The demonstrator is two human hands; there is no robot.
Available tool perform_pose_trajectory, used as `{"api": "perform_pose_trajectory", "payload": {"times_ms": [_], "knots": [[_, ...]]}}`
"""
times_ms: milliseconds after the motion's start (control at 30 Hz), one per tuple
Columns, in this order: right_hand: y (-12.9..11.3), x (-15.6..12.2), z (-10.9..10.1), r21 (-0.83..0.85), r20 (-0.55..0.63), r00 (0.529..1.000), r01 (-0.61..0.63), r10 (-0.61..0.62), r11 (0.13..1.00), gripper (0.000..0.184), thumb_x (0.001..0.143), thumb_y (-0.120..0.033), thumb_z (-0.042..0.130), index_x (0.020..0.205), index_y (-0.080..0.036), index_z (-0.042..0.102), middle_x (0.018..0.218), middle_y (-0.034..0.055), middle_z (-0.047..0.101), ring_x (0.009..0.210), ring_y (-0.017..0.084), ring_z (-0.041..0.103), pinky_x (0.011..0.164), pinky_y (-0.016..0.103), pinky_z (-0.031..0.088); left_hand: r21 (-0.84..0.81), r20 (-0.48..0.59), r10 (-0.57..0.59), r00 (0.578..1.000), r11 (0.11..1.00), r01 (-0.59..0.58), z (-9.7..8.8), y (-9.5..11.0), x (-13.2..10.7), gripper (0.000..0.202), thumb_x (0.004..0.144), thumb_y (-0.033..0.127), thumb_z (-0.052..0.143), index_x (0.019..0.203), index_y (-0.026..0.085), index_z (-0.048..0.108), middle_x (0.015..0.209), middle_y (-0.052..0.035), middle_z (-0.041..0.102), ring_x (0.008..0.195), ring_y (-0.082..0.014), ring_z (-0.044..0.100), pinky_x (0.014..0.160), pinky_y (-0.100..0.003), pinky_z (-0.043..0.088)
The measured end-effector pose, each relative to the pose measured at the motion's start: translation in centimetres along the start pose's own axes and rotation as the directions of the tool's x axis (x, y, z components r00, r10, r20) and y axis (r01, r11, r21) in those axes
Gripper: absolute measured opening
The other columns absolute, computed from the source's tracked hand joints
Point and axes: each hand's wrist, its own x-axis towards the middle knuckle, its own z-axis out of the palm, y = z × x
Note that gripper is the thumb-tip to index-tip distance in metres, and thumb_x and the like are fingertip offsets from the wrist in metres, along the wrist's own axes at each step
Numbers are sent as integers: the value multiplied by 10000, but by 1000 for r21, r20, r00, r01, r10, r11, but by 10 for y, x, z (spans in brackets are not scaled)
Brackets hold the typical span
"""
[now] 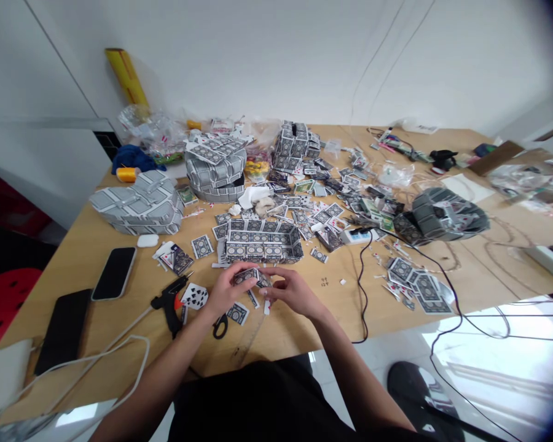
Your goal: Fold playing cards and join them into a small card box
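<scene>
My left hand (228, 290) and my right hand (291, 290) meet at the near edge of a wooden table (304, 325). Together they pinch a small folded piece made of playing cards (253, 276), patterned backs outward. Just beyond it stands a rectangular tray built from playing cards (262, 242). A black glue gun (170, 304) lies left of my left hand beside a spade card (195, 296). Black scissors (220, 325) lie under my left wrist.
Card-built shapes stand at the back left (138, 209), centre (215, 167) and right (442, 218). Loose cards litter the middle. Two phones (114, 272) (64, 328) lie at the left. Black cables (362, 288) cross the table's right front. A white power strip (357, 236) sits mid-table.
</scene>
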Motion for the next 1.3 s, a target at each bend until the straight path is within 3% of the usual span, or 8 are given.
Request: {"api": "perform_pose_trajectory", "payload": {"times_ms": [300, 467, 567, 700, 833, 1033, 1167, 1300], "knots": [[7, 1, 3, -58, -73, 996, 46, -50, 997, 665, 727, -480, 958, 1294, -185, 775, 1228, 106, 740, 599, 104, 606, 538, 280, 609, 11, 40, 47, 998, 999, -48, 0, -5, 2, 397, 937, 415, 801, 1289, 229, 805, 1193, -101, 744, 1158, -288, 685, 1058, -418, 509], [5, -2, 7, -113, -78, 993, 74, -83, 991, 581, 833, -476, 869, 1318, -177, 756, 1219, 123, 764, 635, 148, 699, 550, 290, 620, 16, 51, 51, 997, 998, -52, 1, -7, 3, 428, 965, 487, 773, 1317, 246, 802, 1209, -110, 749, 1166, -299, 682, 1092, -454, 510], [1, -3, 10, -168, -72, 991, 97, -110, 981, 442, 966, -488, 722, 1272, -173, 774, 1060, 106, 807, 676, 194, 760, 585, 302, 625, 18, 54, 52, 997, 998, -53, -1, -7, 1, 440, 1032, 550, 663, 1306, 240, 813, 1198, -121, 755, 1144, -297, 686, 1067, -457, 533], [-3, -2, 10, -255, -97, 987, 103, -131, 962, 336, 1041, -476, 626, 1020, -187, 795, 742, 43, 776, 609, 212, 757, 604, 301, 597, 5, 54, 52, 997, 999, -52, -1, -9, -1, 514, 1070, 616, 550, 1272, 236, 830, 1246, -127, 759, 1154, -304, 692, 1030, -447, 568], [-3, -2, 9, -293, -120, 985, 85, -125, 952, 350, 1056, -487, 608, 883, -206, 723, 661, 24, 750, 588, 227, 767, 590, 294, 571, -11, 50, 45, 998, 999, -45, 2, -12, -1, 549, 1100, 607, 481, 1242, 212, 834, 1255, -130, 770, 1135, -296, 719, 1012, -439, 589], [-3, -2, 10, -314, -102, 989, 73, -110, 947, 316, 1090, -444, 561, 899, -221, 677, 645, 11, 741, 551, 213, 744, 582, 290, 552, 23, 30, 32, 999, 999, -33, 6, -15, 3, 370, 1033, 506, 663, 1195, 214, 821, 1162, -106, 805, 1113, -284, 729, 1042, -439, 570], [-3, 0, 11, -320, -95, 990, 71, -107, 945, 326, 1101, -433, 537, 893, -217, 665, 652, 22, 738, 571, 210, 732, 593, 295, 552, 27, 1, -10, 1000, 1000, 10, 8, -21, 2, 372, 1022, 507, 671, 1220, 209, 770, 1072, -91, 810, 949, -256, 751, 911, -407, 615], [-4, 0, 12, -293, -69, 993, 67, -91, 954, 378, 1112, -481, 505, 880, -221, 652, 662, 30, 747, 548, 204, 722, 546, 290, 542, 42, -47, -35, 998, 998, 36, 9, -28, 1, 398, 985, 543, 719, 1180, 197, 738, 1094, -99, 804, 985, -274, 755, 903, -397, 608]]}}
